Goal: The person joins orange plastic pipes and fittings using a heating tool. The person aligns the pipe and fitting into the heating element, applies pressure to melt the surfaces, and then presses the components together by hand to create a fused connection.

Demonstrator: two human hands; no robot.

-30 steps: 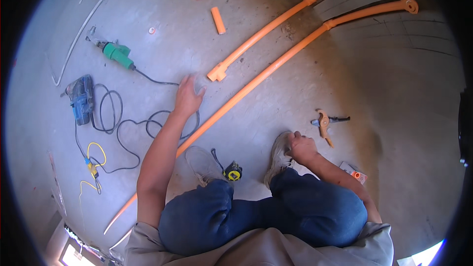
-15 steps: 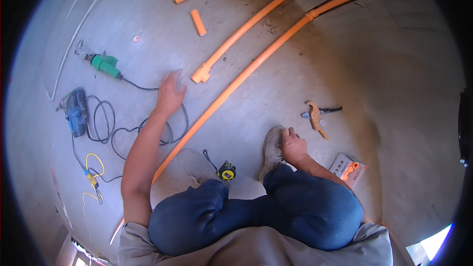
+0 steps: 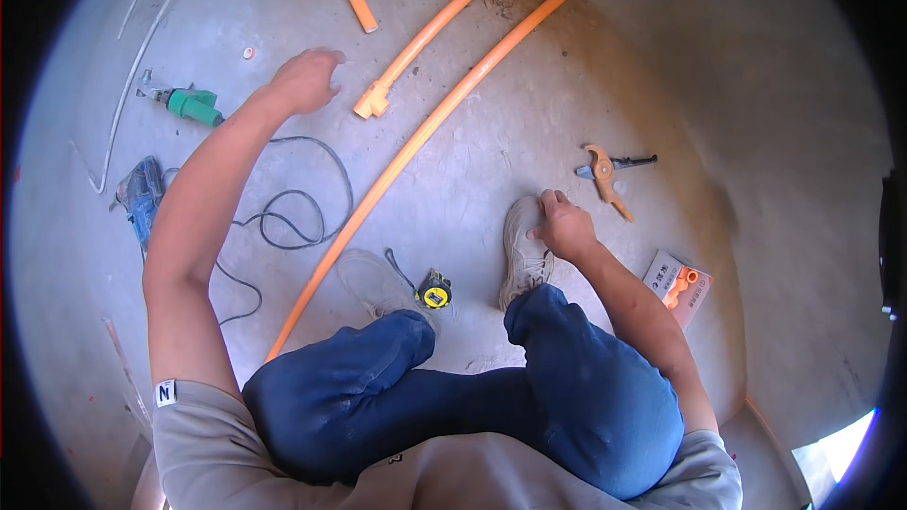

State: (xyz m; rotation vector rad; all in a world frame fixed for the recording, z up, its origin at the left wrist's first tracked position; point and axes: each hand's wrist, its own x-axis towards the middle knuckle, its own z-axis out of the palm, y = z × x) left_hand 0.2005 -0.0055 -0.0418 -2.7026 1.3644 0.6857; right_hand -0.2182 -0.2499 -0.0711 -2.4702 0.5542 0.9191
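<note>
Left hand point(image 3: 304, 81) stretched forward, fingers loose; right hand point(image 3: 565, 225) lowered, curled.

The left hand point(image 3: 304, 81) now reaches farther out, just beside the fitting end of the shorter orange pipe point(image 3: 378, 99).

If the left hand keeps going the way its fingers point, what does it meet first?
Probably the fitting end of the shorter orange plastic pipe, just beyond the left hand, whose fingers point right toward it. The hand's height above the concrete floor is unclear.

Green power tool point(image 3: 192, 106), blue tool point(image 3: 140, 194), black cable point(image 3: 300, 212), tape measure point(image 3: 435, 292).
</note>
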